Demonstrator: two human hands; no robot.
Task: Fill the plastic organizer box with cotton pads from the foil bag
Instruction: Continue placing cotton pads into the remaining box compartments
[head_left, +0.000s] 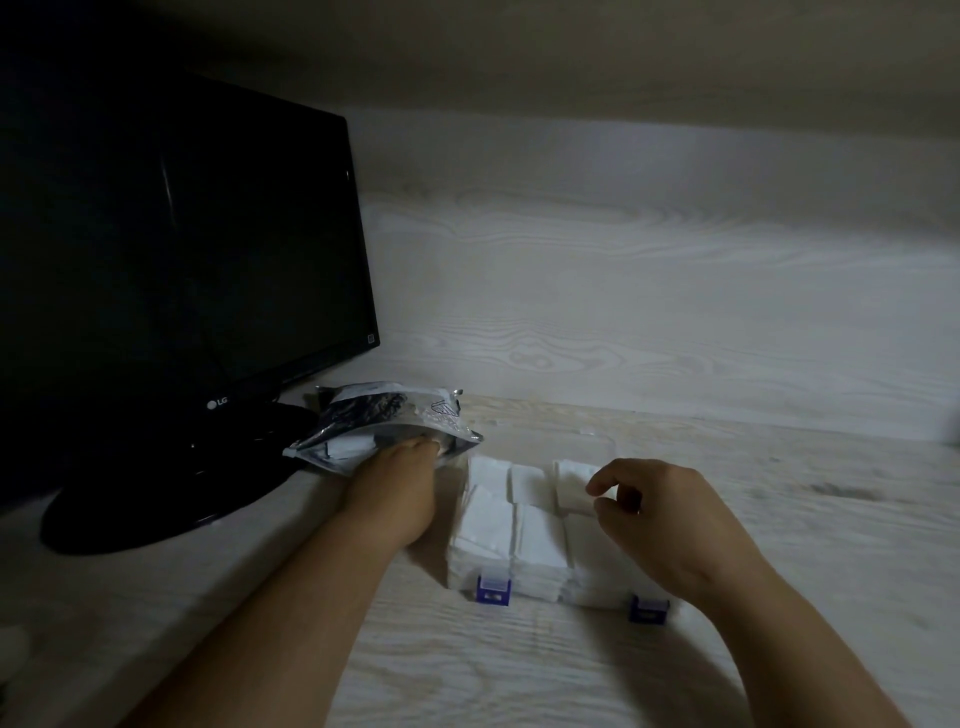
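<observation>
Fetch step. My left hand (395, 483) is in the bag (374, 421), fingers hidden (grip unknown). Right hand (670, 519) curls over pads (488, 519) in the box (493, 590), pinch unclear. Next, probably: pull pads out, top up.

Left hand (395, 493) reaches forward, fingertips hidden; right hand (670, 525) hovers, loosely curled

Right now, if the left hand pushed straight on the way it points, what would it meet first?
The left hand reaches into the mouth of the foil bag, so it would probably meet the bag's white contents first; depth is unclear.
</observation>
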